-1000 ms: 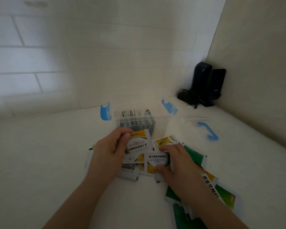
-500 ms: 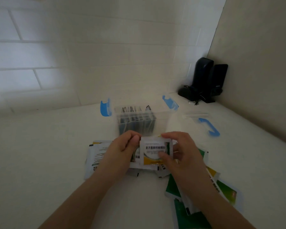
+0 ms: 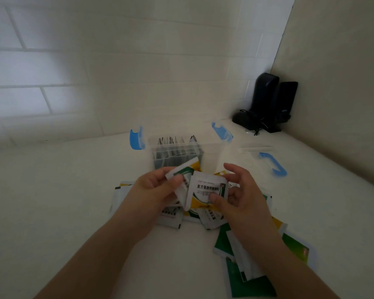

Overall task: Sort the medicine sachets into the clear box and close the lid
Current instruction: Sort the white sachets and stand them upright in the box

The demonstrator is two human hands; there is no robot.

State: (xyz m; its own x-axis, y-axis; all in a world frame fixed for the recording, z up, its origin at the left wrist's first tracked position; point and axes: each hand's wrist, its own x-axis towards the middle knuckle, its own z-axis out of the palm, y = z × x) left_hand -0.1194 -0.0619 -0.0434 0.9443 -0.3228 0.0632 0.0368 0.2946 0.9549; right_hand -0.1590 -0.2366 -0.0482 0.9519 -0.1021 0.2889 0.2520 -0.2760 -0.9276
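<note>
Since half a second ago: second sachet fanned out behind front sachet, hands drawn slightly apart.

Left hand: thumb and fingers pinched on white left edges of both sachets, second sachet tilted up-left behind the first.
Right hand: thumb pressed on lower right face of front sachet; index and other fingers spread and curled clear of its top right corner; support behind not visible.
Front sachet: white, yellow and green, printed side to camera, held above pile.
Pile: loose sachets on white counter beneath and right of hands, green ones nearest camera.
Box: clear, open, beyond hands, sachets upright in slots, blue latches either side.
Lid: blue handle, flat on counter right of box.
Black device: far corner.
</note>
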